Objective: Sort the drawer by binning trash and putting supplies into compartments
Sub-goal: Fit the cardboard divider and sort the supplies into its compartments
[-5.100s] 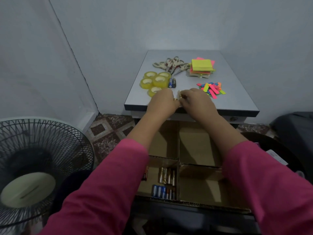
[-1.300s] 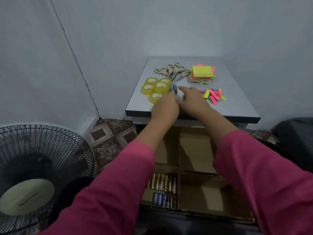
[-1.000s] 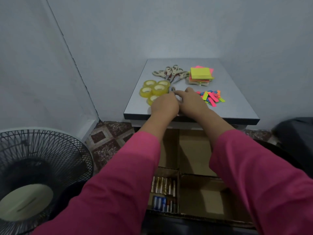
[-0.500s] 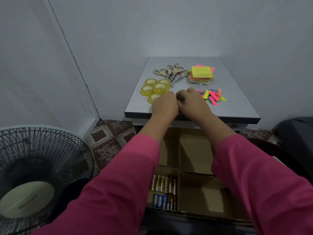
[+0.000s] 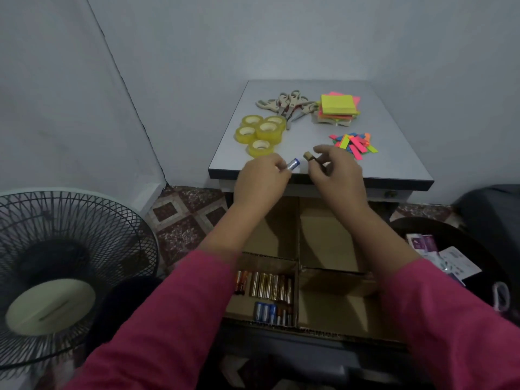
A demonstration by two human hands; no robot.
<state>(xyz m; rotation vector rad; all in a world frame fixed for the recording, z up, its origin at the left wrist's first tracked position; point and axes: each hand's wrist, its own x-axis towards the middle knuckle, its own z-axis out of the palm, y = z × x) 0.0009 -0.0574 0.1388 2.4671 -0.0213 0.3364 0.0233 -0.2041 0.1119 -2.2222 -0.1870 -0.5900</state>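
Held over the table's (image 5: 394, 170) near edge, left to right: my left hand (image 5: 260, 181), pinching a blue battery (image 5: 292, 164); my right hand (image 5: 336, 171), gripping a gold-tipped battery (image 5: 309, 156). Drawer's (image 5: 332, 330) near-left compartment below: stored batteries (image 5: 267, 288).

Yellow tape rolls (image 5: 260, 132), pink sleeves (image 5: 174, 319), neon notes (image 5: 339, 106).
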